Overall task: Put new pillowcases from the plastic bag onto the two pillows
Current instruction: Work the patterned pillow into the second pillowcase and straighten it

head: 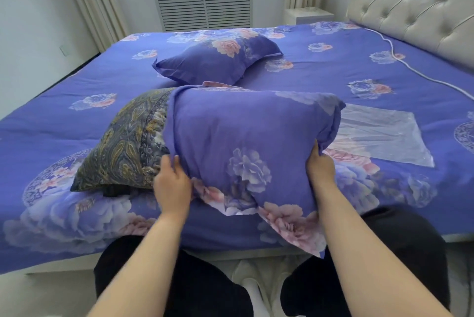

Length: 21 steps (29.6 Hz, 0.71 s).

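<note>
While the near pillow (120,147) lies on the bed (333,65), a purple floral pillowcase (243,142) covers its right part and leaves the dark paisley end bare at the left. The left hand (172,183) grasps the pillowcase's open edge, fingers curled into the cloth; the right hand (320,165) pinches the closed end, beside the headboard-side corner. Right of that pillowcase the clear plastic bag (379,134) lies flat on the bed, seemingly with nothing inside. Beyond the pillowcase, toward the window, the second pillow (218,60) rests already dressed in matching floral cloth. A white cable (410,68) runs near the headboard (415,4).
</note>
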### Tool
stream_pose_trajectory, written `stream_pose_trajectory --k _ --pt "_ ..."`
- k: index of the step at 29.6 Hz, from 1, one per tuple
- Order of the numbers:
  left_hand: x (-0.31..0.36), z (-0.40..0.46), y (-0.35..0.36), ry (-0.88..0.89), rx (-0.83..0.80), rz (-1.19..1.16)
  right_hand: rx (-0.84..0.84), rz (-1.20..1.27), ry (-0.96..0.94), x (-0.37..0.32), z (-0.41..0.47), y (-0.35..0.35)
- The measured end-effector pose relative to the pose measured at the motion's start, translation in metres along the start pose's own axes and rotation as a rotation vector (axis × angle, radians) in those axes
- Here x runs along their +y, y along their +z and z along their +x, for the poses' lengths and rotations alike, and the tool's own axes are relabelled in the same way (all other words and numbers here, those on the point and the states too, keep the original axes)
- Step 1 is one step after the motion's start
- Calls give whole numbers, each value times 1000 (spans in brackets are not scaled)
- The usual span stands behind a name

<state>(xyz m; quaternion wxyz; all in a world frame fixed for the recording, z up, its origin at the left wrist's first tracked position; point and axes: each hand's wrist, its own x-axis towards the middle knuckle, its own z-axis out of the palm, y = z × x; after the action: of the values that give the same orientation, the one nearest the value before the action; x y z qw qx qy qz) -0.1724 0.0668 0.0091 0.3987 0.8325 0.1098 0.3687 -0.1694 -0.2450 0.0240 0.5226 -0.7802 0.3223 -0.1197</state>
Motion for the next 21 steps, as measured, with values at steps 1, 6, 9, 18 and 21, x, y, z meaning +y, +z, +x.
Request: stream_pose_trajectory --k 1,6,9,18,21 --pt "-12 14 -7 -10 33 60 57 16 -24 -1 4 -7" --pt "-47 51 -26 -52 -60 267 152 48 -63 -8 21 -20" --pt "-46 49 -23 -69 -73 264 146 46 21 -2 20 -16" --pt "-34 51 -28 -200 4 138 193 82 82 8 19 -26" --pt "-14 57 -22 -87 87 195 178 24 41 -2 15 -26"
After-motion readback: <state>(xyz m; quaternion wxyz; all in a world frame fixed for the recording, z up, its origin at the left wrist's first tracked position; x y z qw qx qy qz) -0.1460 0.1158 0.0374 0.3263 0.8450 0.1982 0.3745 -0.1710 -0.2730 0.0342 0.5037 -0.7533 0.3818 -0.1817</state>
